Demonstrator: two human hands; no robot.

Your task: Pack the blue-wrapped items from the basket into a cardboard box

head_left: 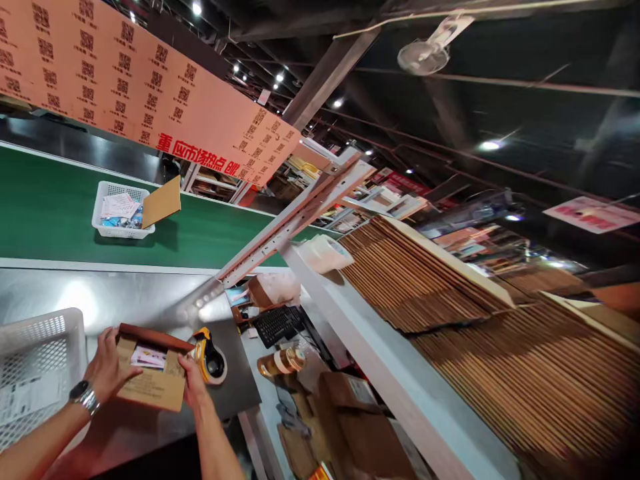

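A small brown cardboard box [155, 390] is held between my two hands above the metal bench. My left hand [106, 367] grips its left side, thumb across the front flap; a watch sits on that wrist. On the right side, my right hand [193, 381] closes on the box edge. Through a gap between the flaps, a pinkish-white printed item [149, 357] shows inside. Just right of the box lies a yellow and black tape dispenser [214, 360] with a roll of tape. To the left of my left hand stands a white plastic basket [43, 327] holding a labelled sheet.
Beyond the metal bench [150, 290] runs a green conveyor belt [215, 223], carrying a white basket [125, 232] with packets and a cardboard piece. A slanted metal post [295, 223] rises ahead. Stacked flat cartons [525, 373] fill the right shelf; a keyboard [279, 325] lies below.
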